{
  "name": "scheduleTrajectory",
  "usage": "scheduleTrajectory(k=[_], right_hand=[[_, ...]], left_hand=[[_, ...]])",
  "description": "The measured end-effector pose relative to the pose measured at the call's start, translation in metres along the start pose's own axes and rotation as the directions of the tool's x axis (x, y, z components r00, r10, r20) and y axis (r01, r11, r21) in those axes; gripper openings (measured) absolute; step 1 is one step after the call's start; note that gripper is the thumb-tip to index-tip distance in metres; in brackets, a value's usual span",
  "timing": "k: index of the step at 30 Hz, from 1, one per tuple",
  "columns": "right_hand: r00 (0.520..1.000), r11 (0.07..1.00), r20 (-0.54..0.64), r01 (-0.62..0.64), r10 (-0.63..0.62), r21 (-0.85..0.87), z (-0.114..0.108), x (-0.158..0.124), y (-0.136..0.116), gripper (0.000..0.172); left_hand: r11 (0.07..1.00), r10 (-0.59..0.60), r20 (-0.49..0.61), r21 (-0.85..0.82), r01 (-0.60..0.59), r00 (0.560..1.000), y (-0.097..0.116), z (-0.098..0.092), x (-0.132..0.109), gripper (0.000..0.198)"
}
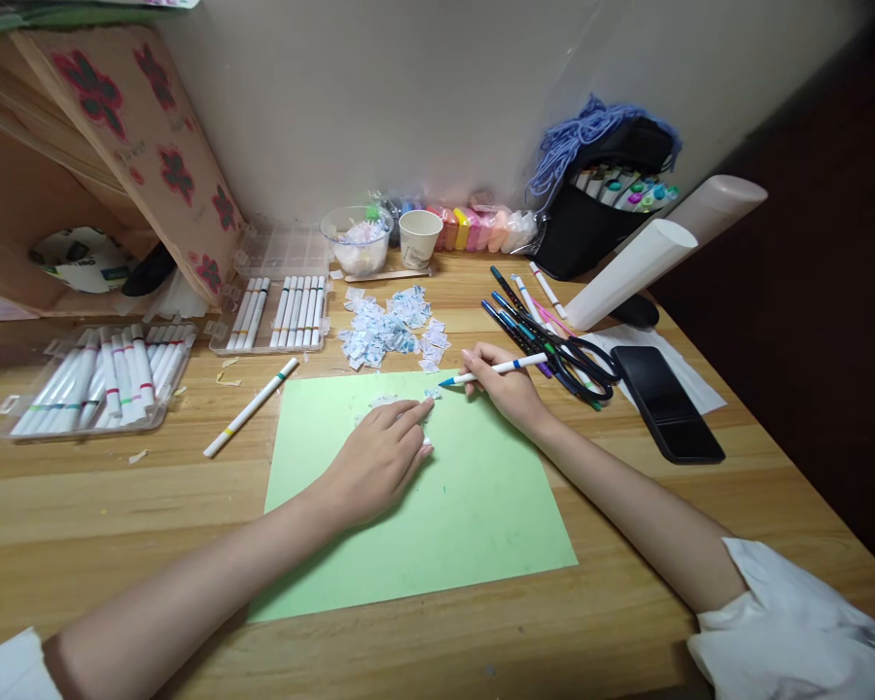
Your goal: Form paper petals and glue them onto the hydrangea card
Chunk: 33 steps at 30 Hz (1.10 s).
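My left hand (383,452) lies palm down on a sheet of light green paper (481,506). Its index finger stretches to a small blue-tinted paper scrap (433,394) and touches it. More scraps (384,400) show partly under the fingers, and a small white bit sits by the thumb, too hidden to name. In my right hand (507,389) is a white marker (507,367) with a blue tip, held like a pen. That tip is just right of the scrap. Beyond the sheet's far edge is a heap of torn blue-and-white paper pieces (383,331).
Marker cases (269,331) and a loose marker (252,408) lie left. A plastic bowl (357,243), paper cup (419,238) and clay packs (481,228) line the wall. Scissors (590,365), pens (514,321), a phone (667,403), white tube (631,272) and black holder (590,219) are right.
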State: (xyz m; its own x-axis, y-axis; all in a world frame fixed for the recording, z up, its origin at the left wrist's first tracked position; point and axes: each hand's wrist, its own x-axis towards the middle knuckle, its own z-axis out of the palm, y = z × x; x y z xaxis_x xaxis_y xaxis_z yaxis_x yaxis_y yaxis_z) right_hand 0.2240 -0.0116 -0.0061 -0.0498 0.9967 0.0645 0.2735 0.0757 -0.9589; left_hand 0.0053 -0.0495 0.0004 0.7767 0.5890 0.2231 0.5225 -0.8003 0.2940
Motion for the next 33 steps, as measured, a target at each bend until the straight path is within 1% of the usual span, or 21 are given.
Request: scheduleTrajectory(k=[2,5,6,10,12,14,18,22,26,33], right_hand=[[1.000,1.000,-0.004,-0.002,0.002,0.030,-0.0001,-0.0002,0.0004,0.038],[0.998,0.999,0.061,-0.020,0.018,0.030,0.0001,-0.0007,0.0014,0.039],[0.998,1.000,0.057,-0.018,0.017,0.016,0.0002,-0.0008,0.0015,0.039],[0.999,1.000,-0.040,0.003,-0.002,0.015,0.0002,-0.0012,0.0004,0.040],[1.000,0.999,-0.007,0.002,-0.001,0.039,0.0000,-0.0015,-0.0005,0.041],[0.998,0.999,0.061,-0.001,-0.002,0.050,0.0000,-0.0017,-0.0009,0.040],[0.989,0.998,0.146,-0.002,-0.007,0.059,0.0006,-0.0015,0.0000,0.035],[0.978,0.999,0.207,-0.014,0.005,0.043,0.0007,-0.0016,0.0005,0.034],[0.973,1.000,0.229,-0.011,0.008,0.013,0.0002,-0.0025,-0.0001,0.034],[0.970,1.000,0.242,-0.002,-0.005,0.031,0.0007,-0.0022,-0.0008,0.032]], left_hand=[[1.000,-0.003,0.009,0.008,0.003,1.000,0.0000,0.0001,-0.0002,0.027],[1.000,-0.002,0.015,0.007,0.001,1.000,-0.0005,0.0006,-0.0005,0.026],[1.000,-0.001,0.015,0.006,0.001,1.000,-0.0007,0.0009,-0.0005,0.026],[1.000,-0.005,0.013,0.004,0.005,1.000,-0.0010,0.0013,-0.0008,0.026],[1.000,-0.006,0.007,-0.014,0.006,1.000,-0.0009,0.0007,-0.0011,0.025],[0.999,-0.014,-0.014,-0.041,0.013,1.000,-0.0009,-0.0004,-0.0012,0.025],[0.996,-0.070,-0.059,-0.066,0.066,0.996,-0.0024,-0.0027,-0.0003,0.028],[0.992,-0.100,-0.012,-0.084,0.099,0.995,-0.0052,-0.0038,0.0019,0.030],[0.995,-0.086,0.013,-0.051,0.087,0.996,-0.0072,-0.0041,0.0034,0.031],[0.997,-0.081,0.021,-0.006,0.081,0.997,-0.0069,-0.0048,0.0042,0.032]])
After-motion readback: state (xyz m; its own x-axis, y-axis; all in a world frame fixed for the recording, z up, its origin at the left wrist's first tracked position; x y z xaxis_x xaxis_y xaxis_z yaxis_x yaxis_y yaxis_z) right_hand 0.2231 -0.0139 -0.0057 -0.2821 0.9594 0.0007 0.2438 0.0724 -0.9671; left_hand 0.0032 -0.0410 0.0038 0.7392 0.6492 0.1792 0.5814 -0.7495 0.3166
